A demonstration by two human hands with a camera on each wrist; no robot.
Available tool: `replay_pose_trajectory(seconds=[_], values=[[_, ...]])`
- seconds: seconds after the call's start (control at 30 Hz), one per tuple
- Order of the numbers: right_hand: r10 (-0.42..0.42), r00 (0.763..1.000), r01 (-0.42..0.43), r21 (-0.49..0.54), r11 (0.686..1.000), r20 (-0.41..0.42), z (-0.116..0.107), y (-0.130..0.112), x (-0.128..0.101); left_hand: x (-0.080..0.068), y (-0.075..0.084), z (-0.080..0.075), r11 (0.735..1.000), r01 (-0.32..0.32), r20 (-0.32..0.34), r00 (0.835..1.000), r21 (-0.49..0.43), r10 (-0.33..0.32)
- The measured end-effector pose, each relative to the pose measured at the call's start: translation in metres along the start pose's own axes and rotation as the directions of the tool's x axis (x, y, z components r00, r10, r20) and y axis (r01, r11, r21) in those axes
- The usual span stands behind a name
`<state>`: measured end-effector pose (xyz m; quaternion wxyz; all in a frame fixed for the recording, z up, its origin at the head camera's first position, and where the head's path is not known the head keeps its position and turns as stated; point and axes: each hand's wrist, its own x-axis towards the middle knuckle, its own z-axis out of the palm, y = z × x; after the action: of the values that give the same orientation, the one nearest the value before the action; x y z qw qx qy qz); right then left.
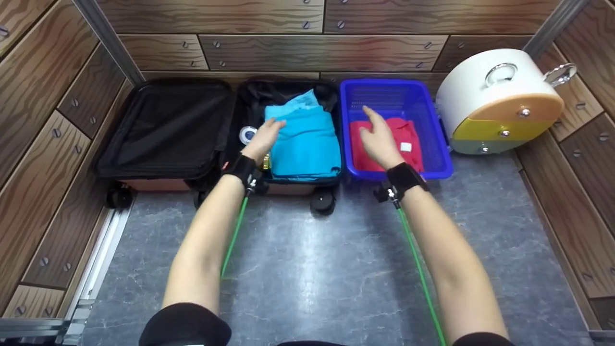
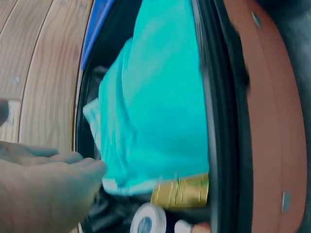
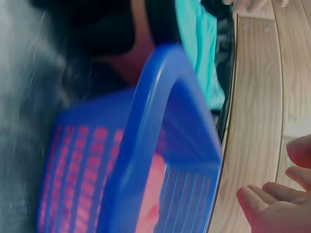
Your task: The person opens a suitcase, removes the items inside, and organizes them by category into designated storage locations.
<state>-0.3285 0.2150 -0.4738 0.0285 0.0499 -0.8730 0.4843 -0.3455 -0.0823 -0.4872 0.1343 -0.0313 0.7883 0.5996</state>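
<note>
An open suitcase (image 1: 163, 129) lies on the floor against the back wall, and a folded turquoise garment (image 1: 303, 137) fills its right half. My left hand (image 1: 262, 139) hovers over the garment's left edge with relaxed fingers, holding nothing. The left wrist view has the same turquoise garment (image 2: 155, 102), a gold packet (image 2: 181, 191) and a small round tin (image 2: 148, 222) beside my left hand (image 2: 43, 189). A blue plastic basket (image 1: 435, 134) holds a red garment (image 1: 408, 129). My right hand (image 1: 377, 137) reaches over that cloth, fingers extended, gripping nothing.
A white cylindrical unit with orange, yellow and green drawers (image 1: 499, 103) stands at the right of the basket. Wood-patterned walls (image 1: 43, 110) close in the left, back and right. Grey marbled floor (image 1: 312, 269) lies in front of the suitcase.
</note>
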Motion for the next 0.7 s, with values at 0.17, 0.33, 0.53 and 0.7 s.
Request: replay_pose_trajectory(seconds=[0.17,0.33,0.53,0.7], values=[[-0.019,0.998,0.014,0.072,0.997,0.065,0.019,-0.01,-0.003,-0.011,-0.004,-0.014,0.991,0.098,0.043,0.994,0.092,-0.102],[-0.022,0.989,0.011,0.074,0.997,0.148,0.037,-0.01,-0.007,-0.02,-0.009,-0.014,0.957,0.213,0.076,0.97,0.198,-0.232],[-0.009,0.974,0.0,0.039,0.999,0.228,0.053,-0.006,-0.013,-0.025,-0.017,-0.008,0.937,0.249,0.077,0.958,0.247,-0.275],[0.01,0.964,-0.015,0.018,1.0,0.265,0.06,-0.006,-0.015,-0.023,-0.026,-0.003,0.935,0.244,0.046,0.963,0.256,-0.264]])
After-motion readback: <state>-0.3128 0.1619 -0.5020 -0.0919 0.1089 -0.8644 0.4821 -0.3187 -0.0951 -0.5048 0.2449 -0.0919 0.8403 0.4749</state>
